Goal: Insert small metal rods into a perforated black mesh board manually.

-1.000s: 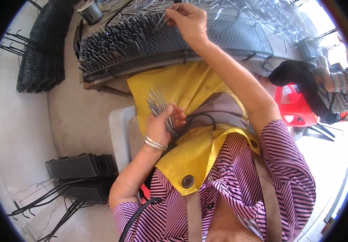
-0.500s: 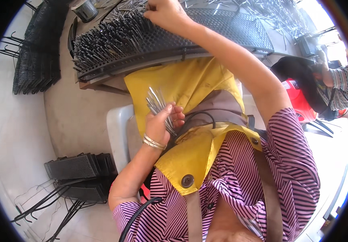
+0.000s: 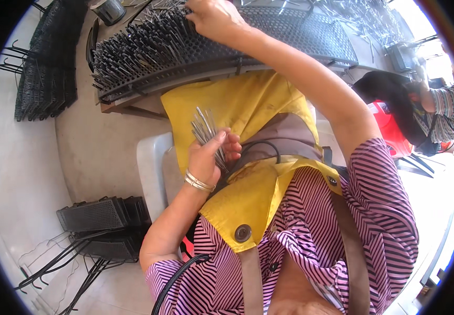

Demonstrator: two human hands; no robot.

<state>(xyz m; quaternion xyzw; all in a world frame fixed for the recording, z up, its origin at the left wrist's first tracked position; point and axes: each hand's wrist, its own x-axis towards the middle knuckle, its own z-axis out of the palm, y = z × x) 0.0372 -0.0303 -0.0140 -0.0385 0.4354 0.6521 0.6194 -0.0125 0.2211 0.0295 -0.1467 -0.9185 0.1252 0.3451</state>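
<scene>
My left hand (image 3: pixel 204 160) is closed around a bundle of thin silvery metal rods (image 3: pixel 203 129), held above the lap of my yellow apron (image 3: pixel 237 102). The rods' upper ends fan out past my thumb. My right hand (image 3: pixel 217 20) reaches forward over a black perforated metal rack (image 3: pixel 290 34). Its fingers are pinched together beside a dense stand of dark rods (image 3: pixel 143 52), which stick upright from the rack's left part. Anything between those fingertips is too small or hidden to make out.
Loose silvery rods (image 3: pixel 363 21) lie scattered behind the rack, and a metal can (image 3: pixel 109 11) stands at its far left. Black perforated racks (image 3: pixel 98 216) are stacked on the left. Another person's striped sleeve (image 3: pixel 446 107) shows at the right, near a red stool (image 3: pixel 387 128).
My right hand has shifted slightly at the edge of the standing rods, its fingers still pinched. The left hand keeps the bundle in nearly the same spot.
</scene>
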